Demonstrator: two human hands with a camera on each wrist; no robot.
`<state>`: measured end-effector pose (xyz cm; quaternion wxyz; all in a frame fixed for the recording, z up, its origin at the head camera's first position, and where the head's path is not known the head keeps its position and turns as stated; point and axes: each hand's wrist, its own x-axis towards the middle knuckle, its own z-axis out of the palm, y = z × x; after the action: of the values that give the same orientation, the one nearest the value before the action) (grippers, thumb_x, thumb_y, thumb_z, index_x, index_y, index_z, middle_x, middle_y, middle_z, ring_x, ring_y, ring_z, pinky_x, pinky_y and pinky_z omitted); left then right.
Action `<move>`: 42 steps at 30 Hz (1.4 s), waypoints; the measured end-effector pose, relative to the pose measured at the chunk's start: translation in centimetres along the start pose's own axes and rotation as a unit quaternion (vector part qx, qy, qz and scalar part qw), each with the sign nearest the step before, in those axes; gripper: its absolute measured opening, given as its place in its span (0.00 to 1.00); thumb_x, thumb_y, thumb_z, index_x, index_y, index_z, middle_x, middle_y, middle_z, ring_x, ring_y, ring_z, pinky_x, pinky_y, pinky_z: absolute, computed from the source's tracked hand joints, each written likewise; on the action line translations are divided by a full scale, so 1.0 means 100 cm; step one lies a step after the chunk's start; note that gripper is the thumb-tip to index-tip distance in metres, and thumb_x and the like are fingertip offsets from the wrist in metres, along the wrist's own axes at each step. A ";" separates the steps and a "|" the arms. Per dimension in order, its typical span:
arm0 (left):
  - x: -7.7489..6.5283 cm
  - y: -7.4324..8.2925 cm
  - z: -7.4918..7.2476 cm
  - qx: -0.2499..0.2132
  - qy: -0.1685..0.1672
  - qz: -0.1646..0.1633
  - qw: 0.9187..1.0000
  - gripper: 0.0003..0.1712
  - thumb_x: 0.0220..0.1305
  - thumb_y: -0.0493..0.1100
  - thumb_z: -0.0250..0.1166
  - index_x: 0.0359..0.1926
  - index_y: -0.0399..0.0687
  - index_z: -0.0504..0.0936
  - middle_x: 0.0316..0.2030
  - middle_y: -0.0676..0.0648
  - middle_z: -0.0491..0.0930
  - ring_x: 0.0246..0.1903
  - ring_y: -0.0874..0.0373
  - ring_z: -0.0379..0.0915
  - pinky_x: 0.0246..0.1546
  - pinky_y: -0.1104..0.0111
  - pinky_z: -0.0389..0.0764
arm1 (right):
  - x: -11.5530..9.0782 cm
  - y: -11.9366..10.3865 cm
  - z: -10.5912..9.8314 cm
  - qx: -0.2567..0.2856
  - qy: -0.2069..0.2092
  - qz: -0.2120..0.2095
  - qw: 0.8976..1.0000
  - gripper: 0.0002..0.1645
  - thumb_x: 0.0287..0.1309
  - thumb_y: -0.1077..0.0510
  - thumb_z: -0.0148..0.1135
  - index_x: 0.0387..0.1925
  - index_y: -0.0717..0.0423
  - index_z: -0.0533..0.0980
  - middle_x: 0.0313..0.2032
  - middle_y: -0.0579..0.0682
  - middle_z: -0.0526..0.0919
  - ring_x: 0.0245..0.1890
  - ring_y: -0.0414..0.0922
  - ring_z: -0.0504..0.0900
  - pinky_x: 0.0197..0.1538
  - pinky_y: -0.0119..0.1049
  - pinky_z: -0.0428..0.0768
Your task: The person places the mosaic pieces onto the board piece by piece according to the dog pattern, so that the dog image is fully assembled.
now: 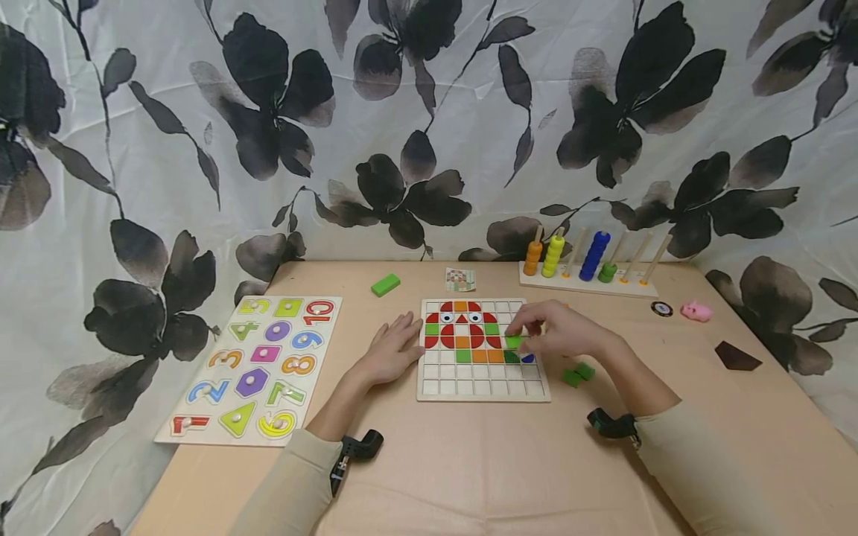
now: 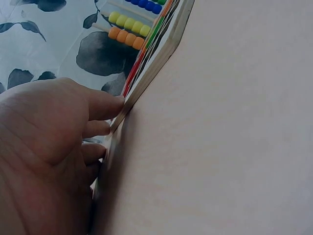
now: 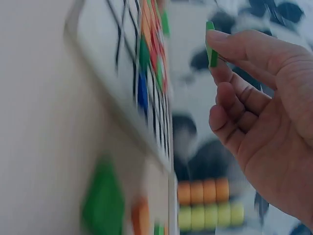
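Thumb and fingertips of my right hand (image 1: 561, 327) pinch a thin green tile (image 3: 211, 46) above the right side of a white grid board (image 1: 482, 381). Red, orange, green, white and blue tiles form a pattern over the board's upper and middle rows, with two eye-like pieces near the top. Along the board's left edge lies my left hand (image 1: 391, 348), its fingers extended and fingertips right at the rim. Beside the board's right edge, under the right wrist, are loose green tiles (image 1: 578, 374).
At left is a number-and-shape puzzle board (image 1: 208, 408). A green block (image 1: 385, 284) and a small picture card (image 1: 460, 279) lie behind the grid. Back right stands a bead stacker (image 1: 570, 283); nearby are a round disc (image 1: 661, 308), pink pig (image 1: 696, 311) and dark pentagon (image 1: 737, 356).
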<state>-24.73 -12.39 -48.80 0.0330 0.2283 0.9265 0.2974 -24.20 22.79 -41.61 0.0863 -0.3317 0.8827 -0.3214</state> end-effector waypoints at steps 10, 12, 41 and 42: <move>0.001 0.000 0.000 0.002 -0.003 -0.007 1.000 0.34 0.71 0.52 0.52 0.73 0.46 0.57 0.75 0.44 0.46 0.74 0.50 0.36 0.72 0.51 0.35 | 0.049 -0.038 0.049 -0.033 -0.098 -0.075 0.992 0.13 0.49 0.54 0.74 0.40 0.44 0.85 0.36 0.37 0.83 0.37 0.44 0.76 0.36 0.33 0.74; 0.001 0.000 0.000 0.003 -0.003 -0.007 1.000 0.34 0.71 0.52 0.51 0.73 0.46 0.57 0.75 0.44 0.46 0.74 0.50 0.36 0.72 0.51 0.35 | 0.053 -0.041 0.055 -0.047 -0.108 -0.076 0.990 0.13 0.49 0.53 0.74 0.39 0.43 0.85 0.36 0.36 0.83 0.36 0.43 0.76 0.36 0.32 0.74; 0.001 0.003 -0.002 -0.009 -0.003 -0.009 1.000 0.34 0.71 0.51 0.52 0.73 0.45 0.57 0.75 0.42 0.46 0.74 0.49 0.36 0.72 0.51 0.35 | 0.054 -0.048 0.068 -0.139 -0.090 -0.066 0.984 0.13 0.50 0.54 0.73 0.41 0.48 0.86 0.34 0.38 0.84 0.32 0.35 0.76 0.39 0.29 0.78; 0.001 0.003 -0.002 -0.009 -0.003 -0.009 1.000 0.34 0.71 0.51 0.52 0.73 0.45 0.57 0.75 0.43 0.46 0.74 0.49 0.36 0.72 0.51 0.35 | 0.053 -0.048 0.068 -0.134 -0.091 -0.065 0.985 0.13 0.51 0.54 0.73 0.41 0.49 0.86 0.35 0.38 0.84 0.33 0.35 0.76 0.39 0.29 0.78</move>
<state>-24.76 -12.23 -48.45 0.0409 0.2206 0.9256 0.3049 -23.21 13.20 -43.56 0.0999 -0.4247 0.8828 -0.1741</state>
